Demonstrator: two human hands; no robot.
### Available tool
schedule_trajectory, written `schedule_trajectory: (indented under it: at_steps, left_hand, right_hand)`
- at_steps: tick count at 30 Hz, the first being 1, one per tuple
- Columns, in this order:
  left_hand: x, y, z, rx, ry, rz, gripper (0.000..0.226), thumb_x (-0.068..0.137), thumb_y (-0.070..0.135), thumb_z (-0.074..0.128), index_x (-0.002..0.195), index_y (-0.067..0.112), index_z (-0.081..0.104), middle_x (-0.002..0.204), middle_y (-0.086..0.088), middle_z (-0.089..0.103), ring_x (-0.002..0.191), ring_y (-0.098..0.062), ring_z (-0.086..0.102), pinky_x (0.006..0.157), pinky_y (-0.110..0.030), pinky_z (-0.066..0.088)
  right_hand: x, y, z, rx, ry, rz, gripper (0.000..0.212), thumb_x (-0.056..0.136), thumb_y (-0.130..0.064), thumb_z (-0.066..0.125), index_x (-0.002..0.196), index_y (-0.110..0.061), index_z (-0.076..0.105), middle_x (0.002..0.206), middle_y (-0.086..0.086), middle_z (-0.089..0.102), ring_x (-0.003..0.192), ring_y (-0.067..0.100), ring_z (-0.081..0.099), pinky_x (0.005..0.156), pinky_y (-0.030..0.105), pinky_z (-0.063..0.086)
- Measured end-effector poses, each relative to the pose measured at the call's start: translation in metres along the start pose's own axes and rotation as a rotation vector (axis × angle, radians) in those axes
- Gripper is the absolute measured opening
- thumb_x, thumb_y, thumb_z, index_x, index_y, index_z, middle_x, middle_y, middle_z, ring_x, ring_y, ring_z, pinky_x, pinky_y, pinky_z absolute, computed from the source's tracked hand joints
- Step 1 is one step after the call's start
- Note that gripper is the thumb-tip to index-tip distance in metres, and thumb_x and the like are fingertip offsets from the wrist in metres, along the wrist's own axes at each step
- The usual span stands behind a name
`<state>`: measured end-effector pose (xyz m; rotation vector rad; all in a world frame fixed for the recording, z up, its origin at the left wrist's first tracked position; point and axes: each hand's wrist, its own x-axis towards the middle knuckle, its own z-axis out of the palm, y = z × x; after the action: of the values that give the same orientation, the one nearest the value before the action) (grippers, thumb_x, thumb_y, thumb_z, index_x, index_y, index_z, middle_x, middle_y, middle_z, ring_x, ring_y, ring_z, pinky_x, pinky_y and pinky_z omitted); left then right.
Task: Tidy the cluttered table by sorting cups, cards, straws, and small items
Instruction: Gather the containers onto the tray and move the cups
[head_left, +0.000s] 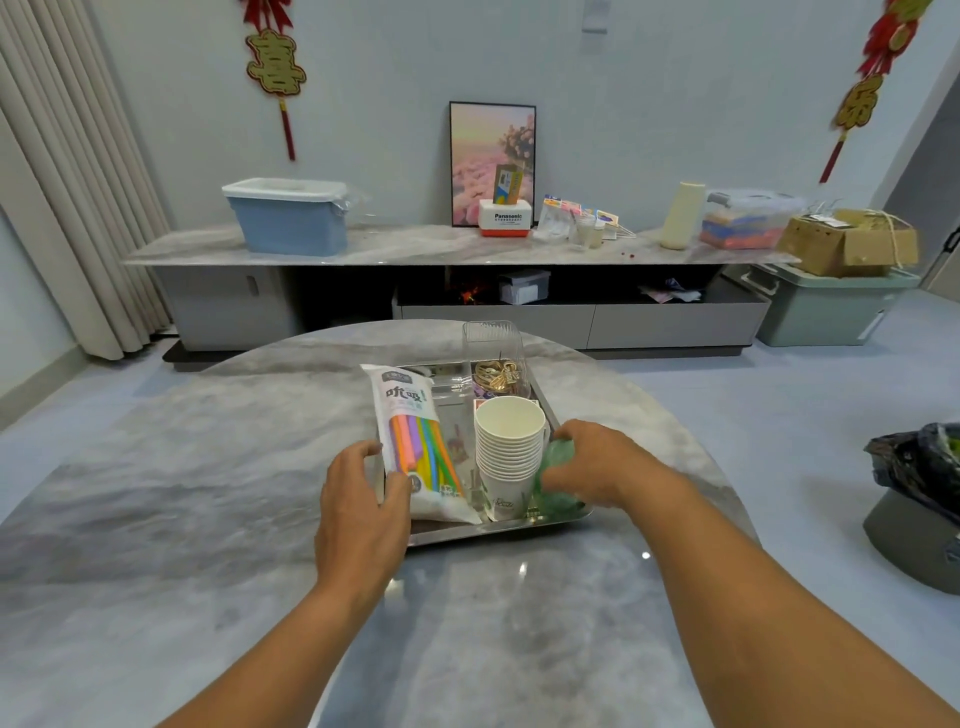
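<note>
Tray: a shiny rectangular metal tray (498, 530) is sitting on the round grey marbled counter (208, 467); it is holding the straws, the cups, a green item and a clear holder
Straws: a white plastic pack of multicoloured drinking straws (418, 441) is lying lengthwise along the tray's left side; its near end is resting by the tray's front rim
Cups: a nested stack of white paper cups (508, 452) is lying tilted in the tray's right half, mouth facing up and away; it is lying just right of the straw pack
Clear holder: a ribbed transparent plastic cup (491, 353) is standing upright at the tray's far end; gold-coloured clips (496, 378) are lying in its bottom
Left grip: the left hand (363, 499) is curling round the tray's left edge; thumb is touching the straw pack's near end, fingers are lying outside the rim
Right grip: the right hand (597, 467) is closing its fingers on a crumpled translucent green wrapper (556, 478); that wrapper is lying in the tray's near right corner, touching the cup stack
Surroundings: a long grey low cabinet (415, 244) is standing well behind the counter, carrying a blue lidded bin (288, 218) and a framed pink picture (491, 161); a black bag (919, 467) is sitting on the floor far right
</note>
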<state>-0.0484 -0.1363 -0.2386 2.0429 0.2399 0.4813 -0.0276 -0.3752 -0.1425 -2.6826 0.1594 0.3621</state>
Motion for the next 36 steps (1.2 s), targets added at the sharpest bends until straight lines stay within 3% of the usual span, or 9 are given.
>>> schedule_trajectory:
  at_steps: [4, 11, 13, 16, 19, 25, 28, 32, 36]
  left_hand:
    - [0.008, -0.004, 0.002, -0.035, -0.206, 0.052, 0.047, 0.090, 0.043, 0.072, 0.129, 0.040, 0.046, 0.119, 0.019, 0.047, 0.107, 0.004, 0.053, 0.077, -0.015, 0.045]
    - [0.033, -0.002, 0.006, 0.115, -0.474, 0.067, 0.041, 0.100, 0.021, 0.060, 0.139, 0.016, 0.048, 0.130, 0.011, 0.046, 0.115, -0.011, 0.055, 0.063, -0.004, 0.048]
    - [0.033, -0.005, 0.007, 0.124, -0.448, 0.108, 0.056, 0.099, 0.031, 0.061, 0.150, 0.024, 0.038, 0.144, 0.011, 0.043, 0.132, -0.012, 0.046, 0.089, -0.014, 0.051]
    - [0.022, -0.008, 0.006, 0.255, -0.460, 0.217, 0.081, 0.088, 0.065, 0.060, 0.156, 0.040, 0.023, 0.163, 0.018, 0.017, 0.152, -0.009, 0.012, 0.123, -0.039, 0.020]
    - [0.011, -0.004, 0.008, 0.315, -0.477, 0.319, 0.103, 0.069, 0.085, 0.061, 0.155, 0.045, 0.021, 0.165, 0.016, 0.012, 0.152, -0.007, 0.004, 0.124, -0.036, 0.010]
    - [0.006, -0.024, -0.001, 0.291, -0.469, 0.208, 0.123, 0.053, 0.095, 0.062, 0.154, 0.054, 0.004, 0.165, 0.015, -0.003, 0.153, -0.014, -0.004, 0.125, -0.045, 0.015]
    - [0.007, -0.042, -0.012, 0.266, -0.518, 0.155, 0.120, 0.054, 0.090, 0.067, 0.148, 0.063, -0.004, 0.165, 0.016, -0.004, 0.153, -0.016, -0.002, 0.124, -0.048, 0.020]
    - [0.007, -0.054, -0.021, 0.288, -0.514, 0.095, 0.114, 0.074, 0.076, 0.065, 0.158, 0.040, -0.003, 0.167, 0.012, -0.005, 0.154, -0.013, -0.003, 0.125, -0.040, 0.016]
    - [0.011, -0.054, -0.028, 0.192, -0.476, 0.115, 0.090, 0.081, 0.063, 0.070, 0.153, 0.040, 0.021, 0.151, 0.016, 0.033, 0.139, -0.003, 0.036, 0.113, -0.035, 0.039]
  right_hand:
    - [0.001, -0.003, 0.006, -0.034, -0.003, -0.001, 0.084, 0.070, -0.052, 0.069, 0.147, -0.034, 0.041, 0.130, 0.003, 0.062, 0.111, 0.028, 0.062, 0.098, 0.045, 0.052]
    - [0.016, 0.005, 0.012, 0.061, 0.070, -0.005, 0.074, 0.077, -0.032, 0.081, 0.143, -0.030, 0.048, 0.126, 0.001, 0.061, 0.108, 0.025, 0.061, 0.095, 0.043, 0.054]
    - [0.020, 0.008, 0.015, 0.116, 0.049, -0.002, 0.077, 0.075, -0.025, 0.083, 0.143, -0.030, 0.047, 0.121, 0.001, 0.060, 0.101, 0.023, 0.062, 0.084, 0.038, 0.058]
    - [0.025, 0.014, 0.013, 0.191, -0.019, 0.020, 0.091, 0.074, -0.011, 0.082, 0.150, -0.029, 0.036, 0.122, 0.004, 0.055, 0.097, 0.023, 0.062, 0.063, 0.027, 0.053]
    - [0.025, 0.019, 0.008, 0.255, -0.054, 0.080, 0.091, 0.080, -0.005, 0.070, 0.157, -0.024, 0.026, 0.137, 0.011, 0.051, 0.109, 0.028, 0.057, 0.075, 0.032, 0.054]
    - [0.031, 0.034, 0.025, 0.395, -0.105, 0.136, 0.034, 0.091, 0.004, 0.053, 0.119, -0.007, 0.068, 0.112, 0.019, 0.069, 0.092, 0.030, 0.067, 0.085, 0.045, 0.062]
    - [0.035, 0.042, 0.038, 0.515, -0.066, 0.115, 0.051, 0.085, 0.020, 0.053, 0.120, -0.015, 0.068, 0.110, 0.013, 0.066, 0.094, 0.033, 0.069, 0.081, 0.046, 0.063]
    - [0.037, 0.040, 0.054, 0.644, -0.036, 0.066, 0.087, 0.079, 0.027, 0.056, 0.151, -0.021, 0.046, 0.116, 0.010, 0.065, 0.096, 0.035, 0.071, 0.070, 0.043, 0.064]
    - [0.037, 0.035, 0.066, 0.729, 0.044, 0.046, 0.093, 0.082, 0.023, 0.058, 0.157, -0.027, 0.034, 0.137, 0.008, 0.058, 0.111, 0.034, 0.066, 0.073, 0.045, 0.064]
